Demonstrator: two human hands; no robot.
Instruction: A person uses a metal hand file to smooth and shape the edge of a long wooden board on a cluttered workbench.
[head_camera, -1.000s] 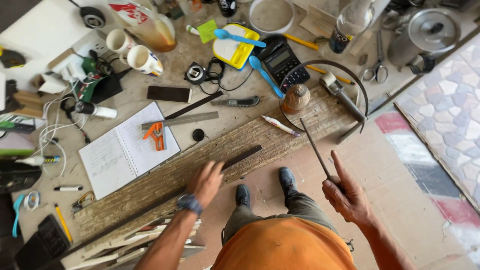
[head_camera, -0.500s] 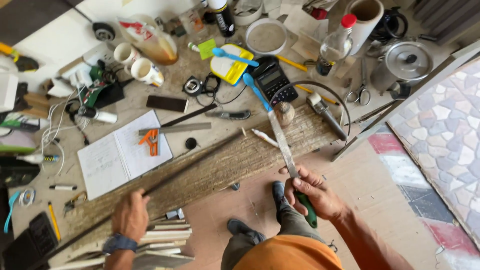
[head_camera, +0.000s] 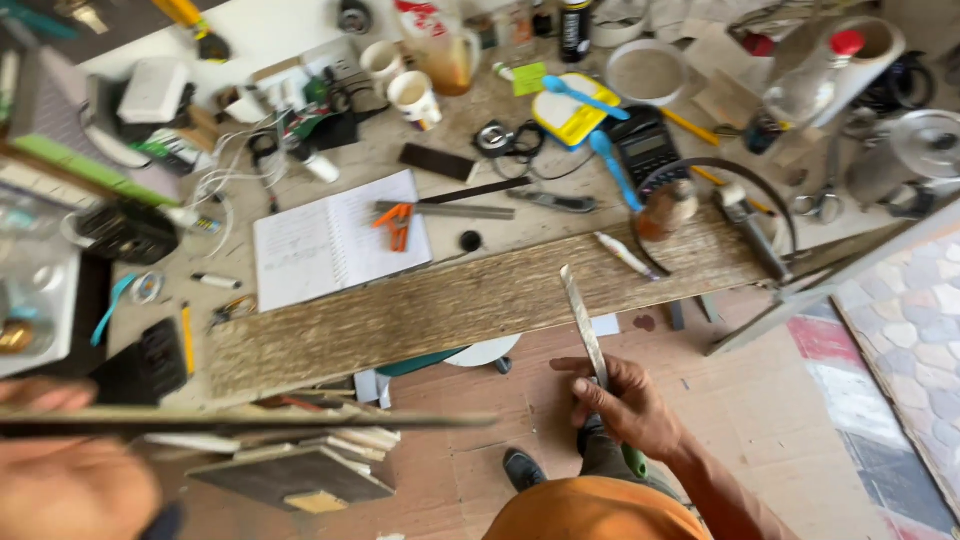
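My right hand (head_camera: 625, 405) grips a flat metal file (head_camera: 583, 320) with a green handle (head_camera: 634, 460), blade pointing up toward the bench. My left hand (head_camera: 70, 485), blurred at the lower left, holds a long thin dark metal strip (head_camera: 300, 421) that runs level to the right, off the bench. A long rough wooden plank (head_camera: 470, 300) lies along the bench's front edge, between the two hands and the clutter behind.
An open spiral notebook (head_camera: 335, 240) with an orange square, a steel ruler (head_camera: 455, 211), mugs (head_camera: 415, 98), a calculator (head_camera: 650, 150), blue spoons, a curved metal band (head_camera: 745, 180) and a pot (head_camera: 925, 145) crowd the bench. Stacked boards (head_camera: 300, 470) sit below left.
My left hand lifted the long dark strip off the plank and swung it down and left, level below the bench edge. The right hand with the file dropped slightly; the view shifted left.
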